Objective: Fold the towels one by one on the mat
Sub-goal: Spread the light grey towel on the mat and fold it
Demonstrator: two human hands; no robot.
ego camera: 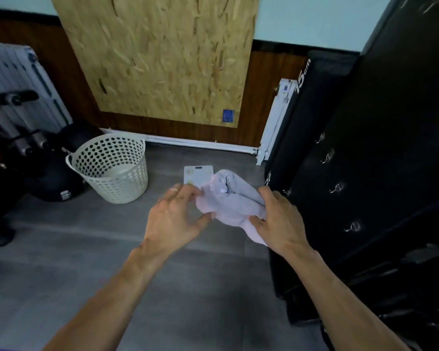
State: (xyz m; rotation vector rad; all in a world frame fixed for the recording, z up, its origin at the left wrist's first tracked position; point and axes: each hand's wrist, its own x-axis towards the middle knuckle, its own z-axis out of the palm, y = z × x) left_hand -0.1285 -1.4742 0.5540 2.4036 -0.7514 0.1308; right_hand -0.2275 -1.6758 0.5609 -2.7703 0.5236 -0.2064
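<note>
1. Nearest us, our left hand (174, 219) pinches the left edge of a bunched pale lilac towel (232, 201) between thumb and fingertips.
2. Our right hand (276, 221) grips the towel's right side, fingers curled into the cloth.
3. We see the towel held between both hands, above the grey floor (86, 262), a loose end drooping beneath the right hand.
4. Beyond it, a white perforated basket (112, 168) stands on the floor to the left.
</note>
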